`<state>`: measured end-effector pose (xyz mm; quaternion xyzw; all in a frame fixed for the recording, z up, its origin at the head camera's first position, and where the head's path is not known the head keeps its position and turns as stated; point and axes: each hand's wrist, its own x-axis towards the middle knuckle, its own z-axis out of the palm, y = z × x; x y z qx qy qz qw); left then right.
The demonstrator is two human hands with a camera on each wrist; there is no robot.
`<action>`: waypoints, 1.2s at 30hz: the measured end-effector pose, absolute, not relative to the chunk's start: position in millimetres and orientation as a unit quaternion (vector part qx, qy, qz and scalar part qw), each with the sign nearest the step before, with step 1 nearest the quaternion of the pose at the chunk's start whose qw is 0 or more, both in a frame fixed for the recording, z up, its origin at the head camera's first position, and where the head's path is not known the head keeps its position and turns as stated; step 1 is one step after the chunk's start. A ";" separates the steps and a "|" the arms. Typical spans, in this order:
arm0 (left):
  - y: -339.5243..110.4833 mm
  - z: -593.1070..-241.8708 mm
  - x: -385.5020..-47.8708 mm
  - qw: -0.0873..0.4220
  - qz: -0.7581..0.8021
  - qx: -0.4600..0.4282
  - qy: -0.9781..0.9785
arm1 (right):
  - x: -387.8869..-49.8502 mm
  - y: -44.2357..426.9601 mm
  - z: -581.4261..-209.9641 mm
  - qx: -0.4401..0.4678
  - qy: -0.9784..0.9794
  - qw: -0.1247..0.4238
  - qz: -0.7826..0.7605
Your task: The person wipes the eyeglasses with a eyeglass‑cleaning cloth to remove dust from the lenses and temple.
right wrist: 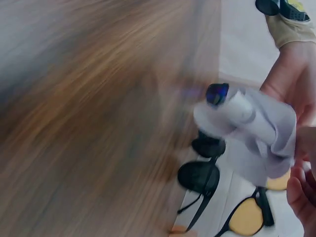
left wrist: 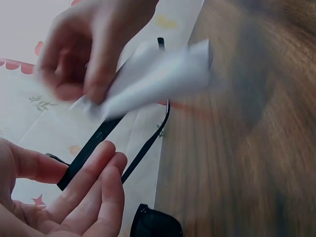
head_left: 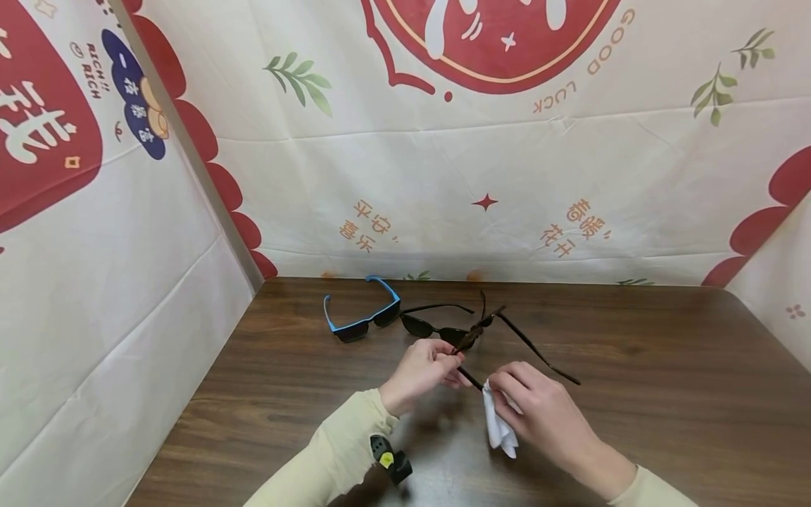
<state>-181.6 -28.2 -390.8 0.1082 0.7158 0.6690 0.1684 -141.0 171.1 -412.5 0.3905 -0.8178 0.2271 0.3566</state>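
My left hand (head_left: 426,367) holds a pair of dark brown-framed glasses (head_left: 470,338) near the hinge, pinching the frame between thumb and fingers. One temple arm (head_left: 531,346) sticks out to the right; the other runs toward my right hand (head_left: 541,408). That hand pinches a white cloth (head_left: 500,426) around this second arm, and the cloth's loose end hangs down. In the right wrist view the cloth (right wrist: 259,133) covers part of the arm, and yellowish lenses (right wrist: 247,217) show below it. The cloth is blurred in the left wrist view.
Black sunglasses (head_left: 421,325) lie on the brown wooden table (head_left: 665,380) just behind the held pair. To their left, blue-framed sunglasses (head_left: 366,322) lie with arms spread. A printed white cloth backdrop (head_left: 443,169) stands along the table's back edge.
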 end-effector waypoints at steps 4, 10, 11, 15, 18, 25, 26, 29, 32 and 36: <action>-31.8 -388.4 -185.1 0.172 0.662 0.115 0.720 | -138.1 187.7 -413.3 0.422 -0.807 0.362 0.201; -34.4 -386.1 -187.5 0.172 0.651 0.136 0.727 | -135.8 209.2 -413.5 0.435 -0.801 0.370 0.179; -34.7 -385.7 -188.1 0.170 0.649 0.138 0.728 | -135.8 212.7 -413.1 0.433 -0.802 0.371 0.177; -35.8 -384.2 -193.3 0.156 0.645 0.137 0.735 | -136.8 227.1 -409.8 0.414 -0.811 0.375 0.172; -35.0 -382.0 -199.7 0.143 0.625 0.143 0.754 | -140.4 238.0 -403.9 0.393 -0.814 0.393 0.169; -19.9 -366.8 -217.8 0.128 0.541 0.164 0.815 | -152.5 261.9 -384.6 0.335 -0.825 0.418 0.179; -16.6 -363.3 -221.1 0.128 0.526 0.169 0.824 | -153.5 264.7 -381.8 0.327 -0.829 0.416 0.183; -5.7 -352.0 -231.5 0.112 0.454 0.200 0.861 | -155.5 271.4 -374.8 0.303 -0.839 0.408 0.194; 5.9 -343.7 -241.8 0.061 0.351 0.248 0.901 | -155.9 274.5 -372.3 0.291 -0.845 0.400 0.202; 23.7 -340.2 -250.6 -0.014 0.202 0.290 0.936 | -155.1 275.1 -376.0 0.297 -0.843 0.398 0.207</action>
